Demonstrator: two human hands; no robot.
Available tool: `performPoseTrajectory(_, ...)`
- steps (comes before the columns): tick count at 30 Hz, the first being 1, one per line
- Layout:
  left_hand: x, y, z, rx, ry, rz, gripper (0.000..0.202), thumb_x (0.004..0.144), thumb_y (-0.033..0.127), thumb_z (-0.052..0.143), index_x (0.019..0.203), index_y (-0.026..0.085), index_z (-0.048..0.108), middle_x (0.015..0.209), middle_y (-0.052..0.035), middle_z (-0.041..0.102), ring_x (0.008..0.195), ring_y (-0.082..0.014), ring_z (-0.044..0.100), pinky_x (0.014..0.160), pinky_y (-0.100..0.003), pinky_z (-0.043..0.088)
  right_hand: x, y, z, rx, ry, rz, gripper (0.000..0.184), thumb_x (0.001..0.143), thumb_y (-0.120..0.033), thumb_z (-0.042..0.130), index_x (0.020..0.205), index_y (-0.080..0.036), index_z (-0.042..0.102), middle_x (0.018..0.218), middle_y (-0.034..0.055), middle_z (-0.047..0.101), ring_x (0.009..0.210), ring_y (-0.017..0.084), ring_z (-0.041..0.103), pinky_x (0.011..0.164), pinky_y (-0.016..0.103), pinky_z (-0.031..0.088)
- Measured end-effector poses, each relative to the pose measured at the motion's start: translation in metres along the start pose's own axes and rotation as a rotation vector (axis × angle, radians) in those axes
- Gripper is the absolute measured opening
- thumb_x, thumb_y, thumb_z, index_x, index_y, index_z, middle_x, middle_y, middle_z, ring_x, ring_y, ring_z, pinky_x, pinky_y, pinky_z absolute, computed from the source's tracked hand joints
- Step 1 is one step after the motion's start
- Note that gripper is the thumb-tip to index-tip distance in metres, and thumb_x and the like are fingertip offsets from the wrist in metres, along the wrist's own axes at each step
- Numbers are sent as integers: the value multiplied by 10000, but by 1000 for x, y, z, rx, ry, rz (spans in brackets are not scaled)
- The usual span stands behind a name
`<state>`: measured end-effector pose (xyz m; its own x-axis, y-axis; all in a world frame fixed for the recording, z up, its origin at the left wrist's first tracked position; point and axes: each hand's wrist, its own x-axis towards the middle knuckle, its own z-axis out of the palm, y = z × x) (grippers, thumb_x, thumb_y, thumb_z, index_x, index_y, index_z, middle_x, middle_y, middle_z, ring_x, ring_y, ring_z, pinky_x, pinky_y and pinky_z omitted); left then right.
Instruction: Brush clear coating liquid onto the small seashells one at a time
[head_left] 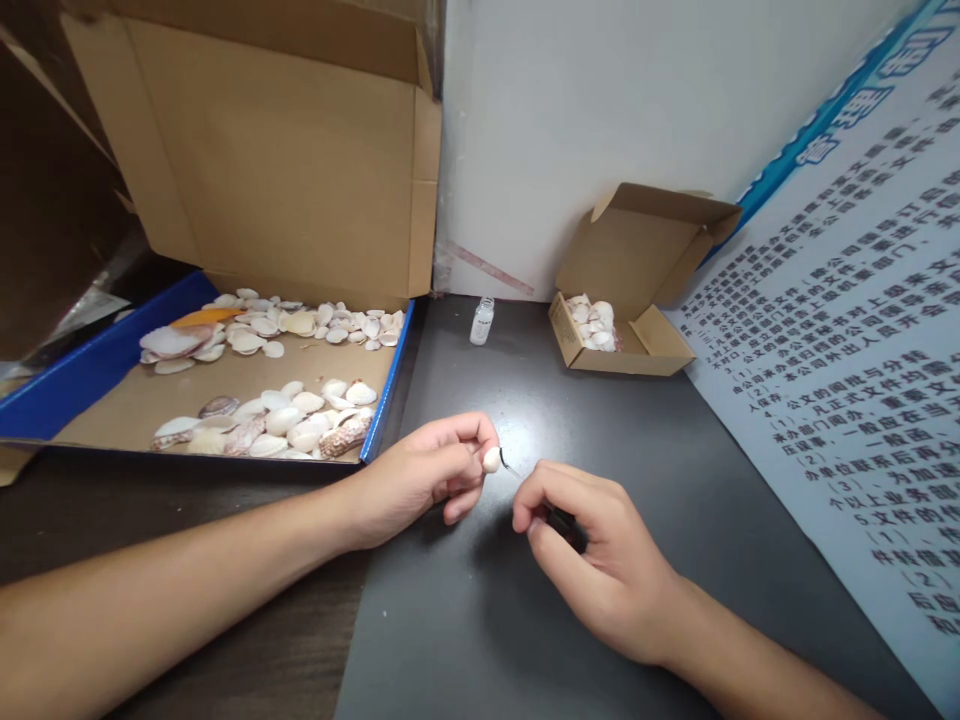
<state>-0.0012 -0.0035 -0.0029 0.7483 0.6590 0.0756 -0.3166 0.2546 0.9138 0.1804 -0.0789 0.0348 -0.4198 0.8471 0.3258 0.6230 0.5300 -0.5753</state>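
Note:
In my left hand a small whitish shell is pinched between thumb and fingertips. The fingers of my right hand are closed around a small brush; its thin stem and dark, curved tip reach toward the shell. The tip lies at the shell's right edge, and I cannot tell whether it touches. A black part of the brush is mostly hidden inside my right palm. Beyond my hands, a small clear glass bottle with a label stands upright, no cap on it.
At left lies a large blue-sided cardboard box, lid raised, with many shells in two groups. A small cardboard box with several shells stands open at back right. A printed sheet slopes along the right. A dark mat covers the table.

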Motion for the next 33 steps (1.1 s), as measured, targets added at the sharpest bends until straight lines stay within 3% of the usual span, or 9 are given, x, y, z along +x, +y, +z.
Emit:
performPoseTrajectory(7, 0, -4, -3, 30, -11, 17, 114, 795, 177, 568, 809, 192, 457, 541, 82, 419, 455, -56, 382, 483, -185, 282, -2, -4, -2, 59, 21, -123, 156, 788, -58, 442, 755, -185, 526, 652, -23, 520, 563, 99, 453, 533, 223, 359)
performPoseTrajectory(13, 1, -4, -3, 43, -9, 17, 91, 808, 171, 551, 819, 190, 463, 526, 86, 412, 444, -53, 382, 475, -183, 280, 0, 1, -1, -8, 76, 42, 146, 781, -70, 443, 749, -187, 524, 657, -16, 533, 605, 119, 491, 557, 240, 374)
performPoseTrajectory(19, 1, -4, -2, 51, -7, 24, 98, 844, 198, 547, 825, 196, 451, 513, 93, 402, 442, -54, 370, 476, -179, 288, -1, -2, -2, 27, 76, -80, 148, 789, -73, 440, 745, -189, 521, 637, -28, 514, 562, 103, 452, 530, 227, 359)
performPoseTrajectory(24, 2, -6, -3, 62, -19, 31, 95, 860, 203, 540, 834, 200, 449, 523, 93, 409, 441, -53, 370, 475, -177, 297, -1, 0, -1, -12, 111, 28, 152, 791, -65, 448, 753, -190, 527, 666, -16, 532, 611, 120, 493, 561, 241, 376)
performPoseTrajectory(29, 2, -4, -2, 66, -30, 38, 98, 845, 188, 537, 827, 199, 442, 505, 97, 397, 434, -53, 368, 465, -172, 291, -2, -1, -2, 47, 64, -74, 121, 818, -93, 456, 803, -193, 523, 688, -24, 517, 613, 111, 478, 568, 232, 380)
performPoseTrajectory(33, 2, -3, -2, 74, -27, 33, 92, 842, 179, 533, 823, 197, 445, 520, 91, 410, 439, -49, 372, 466, -171, 292, -3, -1, -3, 12, 68, 1, 136, 829, -85, 447, 794, -192, 523, 690, -25, 517, 624, 112, 479, 580, 235, 377)
